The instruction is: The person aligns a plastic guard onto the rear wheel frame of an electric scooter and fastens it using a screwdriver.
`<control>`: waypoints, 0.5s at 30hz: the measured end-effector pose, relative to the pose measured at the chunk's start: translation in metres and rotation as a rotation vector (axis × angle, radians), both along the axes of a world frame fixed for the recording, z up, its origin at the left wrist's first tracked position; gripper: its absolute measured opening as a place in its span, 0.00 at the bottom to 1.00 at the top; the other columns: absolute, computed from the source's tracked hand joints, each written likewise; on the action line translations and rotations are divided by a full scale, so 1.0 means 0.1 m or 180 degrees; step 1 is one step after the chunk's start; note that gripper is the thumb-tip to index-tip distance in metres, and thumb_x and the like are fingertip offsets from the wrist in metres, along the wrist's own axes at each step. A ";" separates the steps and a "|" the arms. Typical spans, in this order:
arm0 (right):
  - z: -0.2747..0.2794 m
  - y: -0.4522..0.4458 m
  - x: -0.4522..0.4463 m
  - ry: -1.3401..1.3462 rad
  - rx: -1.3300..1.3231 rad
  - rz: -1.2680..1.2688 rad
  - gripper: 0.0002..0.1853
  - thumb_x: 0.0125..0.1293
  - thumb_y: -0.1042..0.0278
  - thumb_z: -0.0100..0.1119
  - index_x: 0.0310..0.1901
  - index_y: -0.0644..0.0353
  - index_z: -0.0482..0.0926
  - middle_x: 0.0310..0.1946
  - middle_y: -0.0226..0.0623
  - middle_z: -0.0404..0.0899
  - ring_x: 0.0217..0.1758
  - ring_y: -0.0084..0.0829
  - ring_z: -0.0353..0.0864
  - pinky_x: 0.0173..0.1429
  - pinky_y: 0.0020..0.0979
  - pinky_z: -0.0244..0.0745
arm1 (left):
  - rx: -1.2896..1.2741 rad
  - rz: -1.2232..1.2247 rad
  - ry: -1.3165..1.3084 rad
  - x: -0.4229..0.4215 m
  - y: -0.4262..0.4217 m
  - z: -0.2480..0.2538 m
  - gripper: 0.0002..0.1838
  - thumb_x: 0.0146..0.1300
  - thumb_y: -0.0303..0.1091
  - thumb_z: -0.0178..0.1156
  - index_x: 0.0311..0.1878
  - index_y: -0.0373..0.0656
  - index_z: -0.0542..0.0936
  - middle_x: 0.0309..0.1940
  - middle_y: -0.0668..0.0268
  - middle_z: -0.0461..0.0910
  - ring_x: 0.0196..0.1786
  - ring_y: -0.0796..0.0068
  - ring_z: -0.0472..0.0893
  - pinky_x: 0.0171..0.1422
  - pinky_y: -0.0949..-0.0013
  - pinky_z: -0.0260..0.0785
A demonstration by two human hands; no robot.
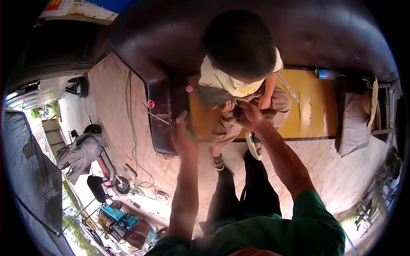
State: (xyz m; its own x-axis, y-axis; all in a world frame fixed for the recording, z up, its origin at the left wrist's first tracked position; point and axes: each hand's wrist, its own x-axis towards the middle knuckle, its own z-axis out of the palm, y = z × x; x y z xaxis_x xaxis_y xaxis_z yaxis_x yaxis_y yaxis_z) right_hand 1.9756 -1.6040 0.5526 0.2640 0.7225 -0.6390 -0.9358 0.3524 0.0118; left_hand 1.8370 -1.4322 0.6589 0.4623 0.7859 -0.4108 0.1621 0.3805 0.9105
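My left hand [184,137] is held out beside the sofa arm, its fingers wrapped round a screwdriver with a green handle [190,135]; the thin metal shaft [159,117] points up and left. My right hand [250,116] is closed at the right end of a dark grey object [212,96], in front of a seated person [240,47]. That person's hand [228,106] also touches the dark object from below. What lies between my right fingers is partly hidden. Two small pink round things [150,104] are near the sofa arm.
A dark brown leather sofa [307,30] with a yellow seat mat [318,106] surrounds the person. A blue can [325,74] lies at the right, near a cushion [355,119]. A green hose [133,141] runs over the floor; a scooter [102,162] stands left.
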 end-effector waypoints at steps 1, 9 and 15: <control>-0.07 -0.04 0.01 0.0107 0.0160 -0.0013 0.20 0.82 0.61 0.38 0.61 0.71 0.64 0.47 0.37 0.73 0.43 0.28 0.77 0.48 0.29 0.77 | -0.0090 -0.0022 0.0023 -0.12 0.03 -0.10 0.28 0.76 0.54 0.55 0.59 0.36 0.80 0.37 0.66 0.83 0.20 0.81 0.68 0.31 0.71 0.66; -0.27 -0.13 0.03 -0.0348 0.0339 0.0065 0.23 0.81 0.62 0.39 0.68 0.70 0.67 0.58 0.39 0.77 0.56 0.31 0.79 0.65 0.34 0.74 | -0.0225 -0.0305 0.0917 -0.99 -0.14 -0.53 0.23 0.75 0.51 0.57 0.58 0.40 0.79 0.35 0.64 0.81 0.20 0.79 0.68 0.30 0.70 0.67; -0.07 -0.09 0.10 -0.0375 0.0069 0.0076 0.10 0.75 0.64 0.51 0.52 0.57 0.75 0.43 0.28 0.79 0.40 0.26 0.75 0.42 0.29 0.69 | -0.0308 -0.0524 0.0547 -1.22 -0.32 -0.60 0.20 0.77 0.45 0.52 0.56 0.39 0.80 0.40 0.63 0.82 0.24 0.79 0.74 0.32 0.72 0.69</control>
